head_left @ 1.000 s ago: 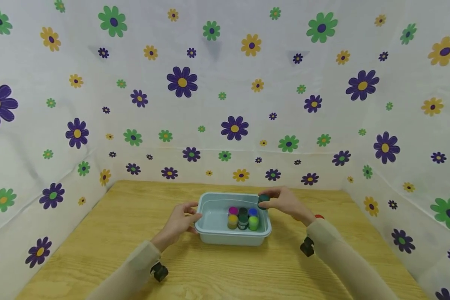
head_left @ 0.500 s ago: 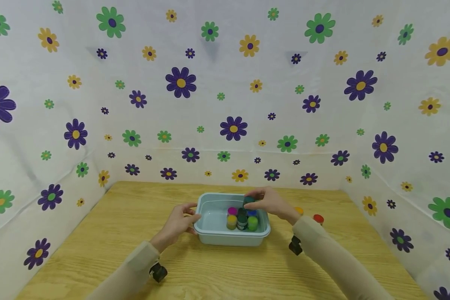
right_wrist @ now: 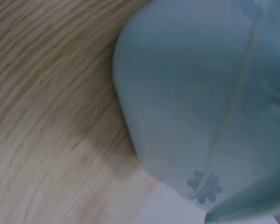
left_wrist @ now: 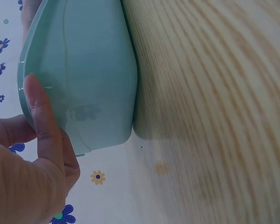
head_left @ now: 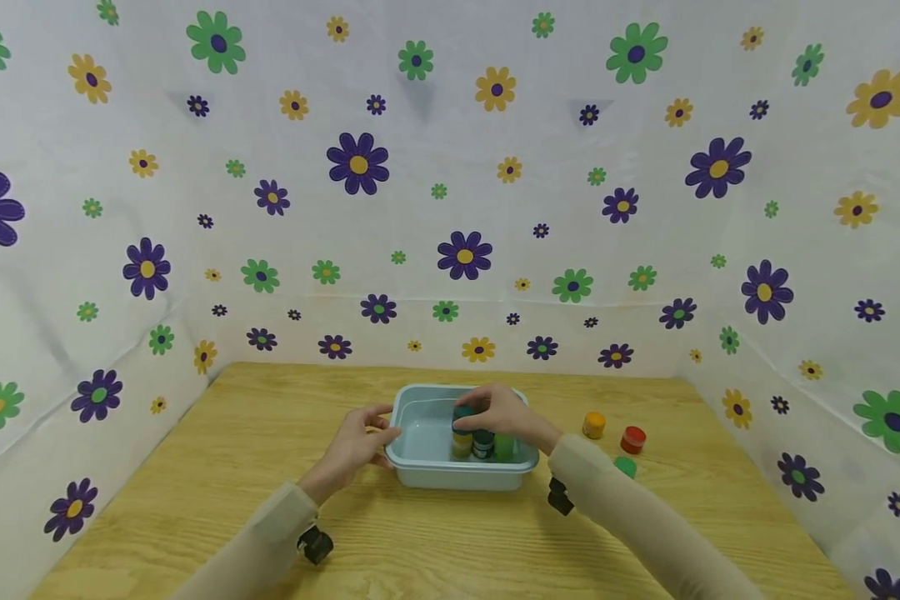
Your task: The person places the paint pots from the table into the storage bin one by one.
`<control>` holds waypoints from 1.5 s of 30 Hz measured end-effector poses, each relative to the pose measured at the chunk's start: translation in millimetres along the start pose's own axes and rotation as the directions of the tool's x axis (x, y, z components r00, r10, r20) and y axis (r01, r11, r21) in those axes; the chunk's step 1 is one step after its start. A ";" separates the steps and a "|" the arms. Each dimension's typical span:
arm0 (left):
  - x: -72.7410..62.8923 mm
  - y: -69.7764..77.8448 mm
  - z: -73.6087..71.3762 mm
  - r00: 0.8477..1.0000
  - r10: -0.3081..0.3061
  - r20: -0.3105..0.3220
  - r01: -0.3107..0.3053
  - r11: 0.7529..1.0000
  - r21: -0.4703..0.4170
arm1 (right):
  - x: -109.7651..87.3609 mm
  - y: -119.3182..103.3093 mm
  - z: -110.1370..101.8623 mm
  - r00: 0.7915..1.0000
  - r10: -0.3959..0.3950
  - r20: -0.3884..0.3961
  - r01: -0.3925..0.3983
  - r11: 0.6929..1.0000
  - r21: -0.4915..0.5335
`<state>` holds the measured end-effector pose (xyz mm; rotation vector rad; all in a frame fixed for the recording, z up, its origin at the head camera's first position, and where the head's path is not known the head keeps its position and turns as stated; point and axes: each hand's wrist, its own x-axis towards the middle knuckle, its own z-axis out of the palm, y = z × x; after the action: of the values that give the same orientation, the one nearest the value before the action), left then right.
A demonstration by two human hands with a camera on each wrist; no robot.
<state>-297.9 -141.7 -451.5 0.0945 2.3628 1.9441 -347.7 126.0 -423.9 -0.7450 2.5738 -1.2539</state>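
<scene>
A light blue plastic basin [head_left: 461, 480] stands on the table. My left hand [head_left: 351, 446] grips its left rim; in the left wrist view, fingers lie along the basin's wall [left_wrist: 98, 56]. My right hand [head_left: 501, 412] reaches over the basin and pinches a small paint jar with a teal lid [head_left: 462, 414]. This jar overlaps a yellow jar [head_left: 461, 447] in the head view. Beside that one stand a dark green jar [head_left: 483, 443] and a bright green jar [head_left: 503, 448]. The right hand hides the jars behind them. The right wrist view shows only the basin's outside [right_wrist: 177, 102].
On the wooden table [head_left: 420, 550], right of the basin, stand an orange jar [head_left: 593, 425], a red jar [head_left: 633, 439] and a green-lidded jar [head_left: 626, 466], partly behind the right sleeve. A white flowered sheet [head_left: 390, 225] encloses the back and sides.
My right hand has carried the teal-lidded paint jar leftward from the basin's right rim to above the yellow jar. Jars on the right have come into view. The left hand stays on the rim.
</scene>
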 end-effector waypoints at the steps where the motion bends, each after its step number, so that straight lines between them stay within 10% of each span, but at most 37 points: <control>1: -0.4 0.0 -0.1 1.000 0.003 0.001 -0.003 1.000 0.000 | 1.3 -2.3 3.0 1.000 -0.001 -0.002 0.001 1.000 -0.009; 45: -1.2 -1.0 -0.6 1.000 0.018 0.006 -0.018 1.000 0.017 | 39.9 -19.7 24.8 0.997 0.064 0.039 -0.056 0.981 -0.188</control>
<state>-296.7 -142.6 -452.3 0.1230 2.3840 1.9291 -365.6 78.4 -422.0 -0.7139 2.6819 -0.9766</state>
